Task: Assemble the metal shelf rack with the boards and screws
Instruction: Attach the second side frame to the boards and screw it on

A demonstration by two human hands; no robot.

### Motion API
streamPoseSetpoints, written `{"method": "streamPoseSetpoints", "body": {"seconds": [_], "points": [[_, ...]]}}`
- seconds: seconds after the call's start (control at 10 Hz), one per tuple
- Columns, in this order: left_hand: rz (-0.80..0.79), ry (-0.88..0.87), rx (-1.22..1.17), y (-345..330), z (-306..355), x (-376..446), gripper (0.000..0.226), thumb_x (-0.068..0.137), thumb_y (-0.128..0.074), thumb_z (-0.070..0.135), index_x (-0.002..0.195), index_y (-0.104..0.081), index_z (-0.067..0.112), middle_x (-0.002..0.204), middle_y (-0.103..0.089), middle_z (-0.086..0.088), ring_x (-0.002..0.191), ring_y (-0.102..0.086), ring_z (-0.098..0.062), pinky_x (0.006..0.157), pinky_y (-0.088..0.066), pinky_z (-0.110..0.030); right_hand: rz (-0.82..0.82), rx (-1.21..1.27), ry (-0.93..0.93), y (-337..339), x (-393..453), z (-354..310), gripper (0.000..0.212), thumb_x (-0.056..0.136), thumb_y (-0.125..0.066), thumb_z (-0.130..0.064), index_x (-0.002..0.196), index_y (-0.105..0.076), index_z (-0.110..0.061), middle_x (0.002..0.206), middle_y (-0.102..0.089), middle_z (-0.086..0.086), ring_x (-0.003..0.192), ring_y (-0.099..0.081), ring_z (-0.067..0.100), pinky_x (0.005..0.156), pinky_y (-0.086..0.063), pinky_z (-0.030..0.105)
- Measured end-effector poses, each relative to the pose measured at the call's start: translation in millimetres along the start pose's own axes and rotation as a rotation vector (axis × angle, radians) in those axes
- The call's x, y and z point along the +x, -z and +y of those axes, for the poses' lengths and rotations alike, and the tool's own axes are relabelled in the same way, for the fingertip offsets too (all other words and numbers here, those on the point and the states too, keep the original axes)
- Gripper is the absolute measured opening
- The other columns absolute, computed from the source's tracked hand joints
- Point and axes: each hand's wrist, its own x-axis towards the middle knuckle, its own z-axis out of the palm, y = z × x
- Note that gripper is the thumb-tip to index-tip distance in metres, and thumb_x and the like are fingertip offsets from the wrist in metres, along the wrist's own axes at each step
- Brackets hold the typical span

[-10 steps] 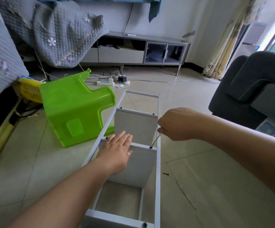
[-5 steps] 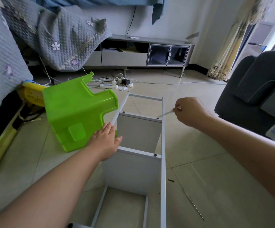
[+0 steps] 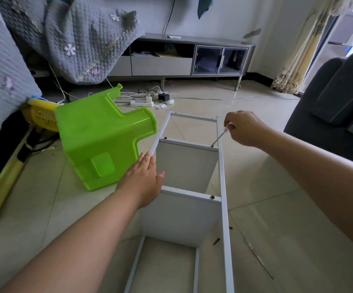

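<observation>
Rack (image 3: pixel 222 178) white, on side, boards fitted; left hand (image 3: pixel 142 182) flat on rail; right hand (image 3: pixel 244 129) pinching screwdriver (image 3: pixel 221 136).

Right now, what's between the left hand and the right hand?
Head view: the far white board of the rack spans the gap, left hand on the left rail, right hand holding a screwdriver at the right rail.

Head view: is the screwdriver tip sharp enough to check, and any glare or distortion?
Head view: screwdriver tip reads clearly at the rack rail hole; window glare sheens the floor tiles; wide-angle bending stretches both forearms at the edges.
</observation>
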Motion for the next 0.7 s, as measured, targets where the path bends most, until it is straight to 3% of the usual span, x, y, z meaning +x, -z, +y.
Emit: {"method": "streamPoseSetpoints", "body": {"seconds": [0.7], "points": [[0.018,-0.003,0.029,-0.7,-0.5,-2.7,0.056,0.101,-0.016,0.030,0.147,0.001,0.002,0.156,0.007,-0.009,0.144,0.007,-0.017,0.116,-0.001,-0.029,-0.043,-0.017,0.053,5.7,0.8,3.6,0.031,0.091,-0.036,-0.001,0.114,-0.057,0.000,0.119,-0.054,0.019,0.109,-0.049,0.031,0.081,-0.033,0.023]]}}
